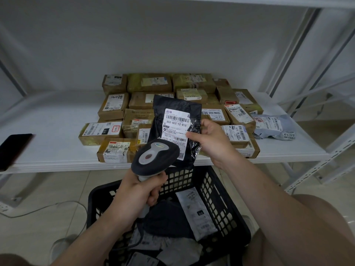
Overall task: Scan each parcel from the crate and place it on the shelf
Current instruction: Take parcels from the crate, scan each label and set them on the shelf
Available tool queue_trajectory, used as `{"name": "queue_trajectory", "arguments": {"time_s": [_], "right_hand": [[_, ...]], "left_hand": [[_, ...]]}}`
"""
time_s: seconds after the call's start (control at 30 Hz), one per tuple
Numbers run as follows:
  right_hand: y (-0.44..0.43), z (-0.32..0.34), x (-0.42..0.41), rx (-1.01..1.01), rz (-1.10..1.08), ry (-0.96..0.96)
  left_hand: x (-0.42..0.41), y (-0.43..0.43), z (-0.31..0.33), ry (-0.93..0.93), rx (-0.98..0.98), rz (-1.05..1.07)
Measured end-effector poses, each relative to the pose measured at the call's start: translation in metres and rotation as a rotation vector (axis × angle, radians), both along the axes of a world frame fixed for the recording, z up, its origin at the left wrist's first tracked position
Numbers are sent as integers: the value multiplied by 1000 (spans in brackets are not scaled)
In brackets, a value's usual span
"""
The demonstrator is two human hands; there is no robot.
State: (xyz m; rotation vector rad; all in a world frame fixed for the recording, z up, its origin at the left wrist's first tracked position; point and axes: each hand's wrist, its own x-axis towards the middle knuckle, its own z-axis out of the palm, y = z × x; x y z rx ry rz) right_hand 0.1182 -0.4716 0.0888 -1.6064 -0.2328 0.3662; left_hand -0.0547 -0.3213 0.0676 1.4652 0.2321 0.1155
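Two hands are busy: the left hand (pixel 134 194) grips the scanner (pixel 155 157), while the right hand (pixel 209 139) pinches a black parcel (pixel 172 131) above the crate (pixel 226 208), before the shelf (pixel 48 131). Crinkled plastic may warp the label (pixel 175 129), spoiling the scan; that loose pinch could slip.

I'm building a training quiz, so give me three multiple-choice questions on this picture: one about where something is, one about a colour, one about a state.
1. Where is the phone?
A. on the shelf's left end
B. in the crate
C. on the floor

2. What colour is the held parcel?
A. brown
B. black
C. grey

3. What is the left hand doing?
A. hanging empty
B. gripping the scanner
C. lifting a box

Answers:
1 A, it lies flat on the shelf.
2 B, black bag with a white label, in the right hand.
3 B, fingers wrap the scanner handle above the crate.
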Motion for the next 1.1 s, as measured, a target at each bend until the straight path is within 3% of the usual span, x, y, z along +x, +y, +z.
{"name": "queue_trajectory", "arguments": {"time_s": [0.57, 0.7, 0.83, 1.1], "right_hand": [[-5, 7, 2, 40, -80, 22], [-35, 19, 21, 140, -314, 51], [-90, 28, 55, 396, -645, 134], [-182, -16, 90, 372, -1093, 331]], "left_hand": [[1, 0, -2, -8, -29, 9], [8, -5, -4, 4, -37, 25], [20, -15, -6, -2, -44, -7], [41, -37, -14, 20, -23, -65]]}}
